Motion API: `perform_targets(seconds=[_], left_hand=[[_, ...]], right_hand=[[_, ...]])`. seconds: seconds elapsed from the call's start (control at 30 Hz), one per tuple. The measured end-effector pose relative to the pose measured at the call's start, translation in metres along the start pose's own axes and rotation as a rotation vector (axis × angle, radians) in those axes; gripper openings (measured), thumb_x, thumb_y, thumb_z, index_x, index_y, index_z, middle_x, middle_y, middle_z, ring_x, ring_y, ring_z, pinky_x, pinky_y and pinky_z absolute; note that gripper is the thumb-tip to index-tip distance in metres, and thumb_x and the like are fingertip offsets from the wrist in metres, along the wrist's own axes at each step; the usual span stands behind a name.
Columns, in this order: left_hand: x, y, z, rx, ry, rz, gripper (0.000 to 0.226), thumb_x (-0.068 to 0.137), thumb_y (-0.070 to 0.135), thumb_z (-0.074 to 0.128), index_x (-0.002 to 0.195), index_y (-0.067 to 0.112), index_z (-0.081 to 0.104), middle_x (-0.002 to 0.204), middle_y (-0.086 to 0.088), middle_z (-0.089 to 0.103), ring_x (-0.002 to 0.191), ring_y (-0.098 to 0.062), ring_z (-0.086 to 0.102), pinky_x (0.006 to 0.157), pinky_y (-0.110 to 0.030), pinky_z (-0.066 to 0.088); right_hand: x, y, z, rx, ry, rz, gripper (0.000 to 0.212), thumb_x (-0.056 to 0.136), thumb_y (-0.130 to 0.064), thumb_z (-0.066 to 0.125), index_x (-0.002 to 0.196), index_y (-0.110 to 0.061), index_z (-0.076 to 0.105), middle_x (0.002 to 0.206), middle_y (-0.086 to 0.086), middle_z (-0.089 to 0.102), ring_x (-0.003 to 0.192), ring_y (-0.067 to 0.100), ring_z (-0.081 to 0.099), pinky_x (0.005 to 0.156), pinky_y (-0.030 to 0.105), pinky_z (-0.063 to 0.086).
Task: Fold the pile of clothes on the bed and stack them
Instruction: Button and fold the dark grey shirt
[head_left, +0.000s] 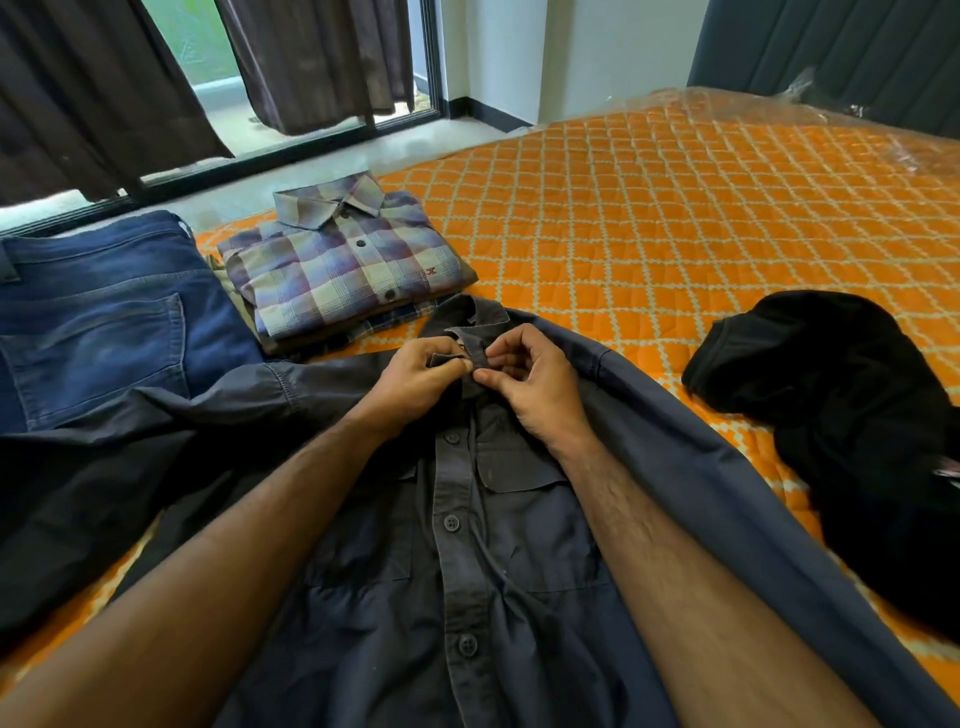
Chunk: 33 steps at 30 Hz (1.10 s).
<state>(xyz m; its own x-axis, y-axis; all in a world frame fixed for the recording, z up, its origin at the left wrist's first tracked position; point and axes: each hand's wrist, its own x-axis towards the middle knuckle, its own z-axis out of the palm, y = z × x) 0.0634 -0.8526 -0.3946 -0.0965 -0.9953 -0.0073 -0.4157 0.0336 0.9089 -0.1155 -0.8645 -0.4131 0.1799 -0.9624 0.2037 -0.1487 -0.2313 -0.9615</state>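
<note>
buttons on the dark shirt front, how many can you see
3 clear on the dark shirt placket: upper button, middle button, lower button. Both hands' fingers pinch the collar, so one at the neck may be hidden, and more may lie below the frame.

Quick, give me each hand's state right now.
Left hand: pinching the collar band of the dark grey shirt.
Right hand: pinching the same shirt at the top button, just below the collar.

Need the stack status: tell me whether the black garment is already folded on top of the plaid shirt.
No: the black garment lies crumpled on the bed, apart from the plaid shirt.
</note>
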Motion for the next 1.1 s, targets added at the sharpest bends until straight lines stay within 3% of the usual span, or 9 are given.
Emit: perform_targets(seconds=[0.2,0.33,0.43,0.53,0.63,0.77,0.9,1.03,1.1], left_hand=[[0.0,0.004,0.001,-0.061,0.044,-0.045,0.015,0.098,0.016,0.064,0.084,0.014,0.069,0.078,-0.001,0.067,0.073,-0.012,0.063,0.069,-0.027,0.051],[0.005,0.006,-0.003,0.268,0.0,0.112,0.009,0.094,0.022,0.069,0.093,0.014,0.066,0.088,0.0,0.067,0.08,-0.013,0.063,0.073,-0.033,0.053],[0.007,0.012,-0.01,0.524,-0.05,0.297,0.041,0.082,0.039,0.081,0.108,0.015,0.059,0.103,0.002,0.06,0.092,-0.014,0.057,0.079,-0.032,0.048],[0.007,0.022,-0.029,0.811,-0.235,0.203,0.068,0.078,0.083,0.048,0.112,0.025,0.055,0.107,0.009,0.053,0.103,-0.012,0.051,0.09,-0.038,0.037],[0.003,0.028,-0.055,0.893,-0.216,0.069,0.086,0.075,0.093,0.013,0.113,0.031,0.058,0.115,0.006,0.048,0.111,-0.015,0.042,0.094,-0.039,0.027],[-0.016,0.018,-0.086,1.048,0.076,-0.088,0.065,0.091,0.072,0.047,0.134,0.023,0.047,0.138,-0.007,0.048,0.126,-0.028,0.047,0.104,-0.05,0.038],[-0.04,0.024,-0.1,1.089,-0.143,-0.356,0.081,0.077,0.081,0.061,0.131,0.021,0.051,0.136,-0.005,0.057,0.12,-0.023,0.057,0.097,-0.04,0.048],[-0.062,0.047,-0.105,0.955,-0.233,-0.306,0.111,0.059,0.076,0.081,0.146,0.026,0.034,0.144,0.001,0.043,0.129,-0.021,0.049,0.106,-0.043,0.046],[-0.076,0.067,-0.106,0.947,-0.264,-0.255,0.113,0.062,0.059,0.087,0.151,0.03,0.022,0.143,0.002,0.037,0.129,-0.021,0.047,0.107,-0.043,0.047]], right_hand=[[-0.006,0.0,0.01,-0.21,0.139,-0.202,0.016,0.079,-0.005,0.084,0.085,-0.007,0.069,0.091,0.002,0.063,0.081,0.006,0.063,0.072,0.012,0.049],[-0.009,0.008,0.008,-0.217,0.169,-0.215,0.011,0.086,-0.008,0.078,0.085,-0.01,0.067,0.088,0.0,0.062,0.083,0.007,0.06,0.074,0.017,0.047],[-0.007,0.01,0.008,-0.213,0.197,-0.169,0.011,0.093,-0.012,0.07,0.086,-0.013,0.061,0.088,-0.001,0.063,0.083,0.009,0.059,0.075,0.021,0.045],[-0.008,0.014,0.012,-0.252,0.135,-0.116,0.014,0.094,-0.019,0.069,0.085,-0.014,0.059,0.082,-0.005,0.062,0.077,0.009,0.058,0.068,0.021,0.044],[-0.008,0.016,0.015,-0.399,0.072,-0.151,0.013,0.092,-0.024,0.068,0.084,-0.019,0.059,0.082,-0.004,0.064,0.079,0.018,0.06,0.069,0.038,0.05],[-0.011,0.015,0.019,-0.523,0.004,-0.094,0.026,0.084,-0.012,0.064,0.108,-0.02,0.065,0.099,0.0,0.068,0.095,0.024,0.062,0.08,0.046,0.052],[-0.029,-0.005,0.011,-0.46,-0.105,0.087,0.041,0.087,-0.008,0.066,0.128,-0.013,0.062,0.124,0.007,0.062,0.119,0.025,0.057,0.103,0.04,0.047],[-0.051,-0.032,0.003,-0.48,-0.134,0.19,0.019,0.089,-0.007,0.065,0.098,-0.024,0.065,0.113,-0.001,0.053,0.112,0.02,0.056,0.096,0.03,0.045],[-0.062,-0.054,0.002,-0.459,-0.11,0.215,0.03,0.085,-0.004,0.061,0.081,-0.033,0.062,0.105,-0.005,0.055,0.105,0.018,0.057,0.092,0.033,0.048]])
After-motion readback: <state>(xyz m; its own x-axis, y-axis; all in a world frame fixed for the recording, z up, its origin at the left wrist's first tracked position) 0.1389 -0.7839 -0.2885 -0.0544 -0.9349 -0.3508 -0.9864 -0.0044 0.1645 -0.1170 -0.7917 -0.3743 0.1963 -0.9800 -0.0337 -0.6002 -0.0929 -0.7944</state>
